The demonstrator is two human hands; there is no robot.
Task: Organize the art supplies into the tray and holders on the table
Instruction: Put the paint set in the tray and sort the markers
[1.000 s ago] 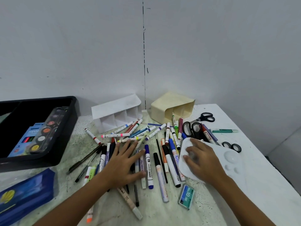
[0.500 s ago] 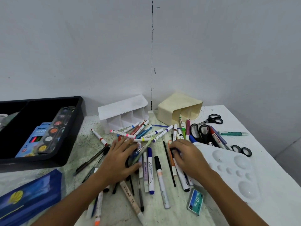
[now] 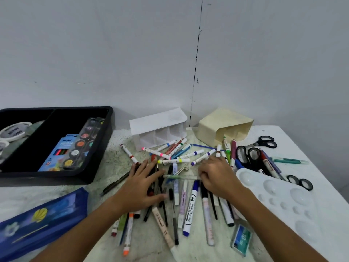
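The left hand (image 3: 143, 188) lies flat, fingers spread, on the pens (image 3: 181, 201) mid-table. The right hand (image 3: 217, 176) curls its fingers round a clear pen (image 3: 179, 177). The black tray (image 3: 102, 148) sits far left, the white holder (image 3: 158, 127) and beige holder (image 3: 217, 127) lie tipped beyond the pens.

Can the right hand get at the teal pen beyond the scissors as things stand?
Probably yes: the teal pen lies alone on bare table, nothing on it. The right hand must first release the pen it seems to pinch, then pass over the scissors.
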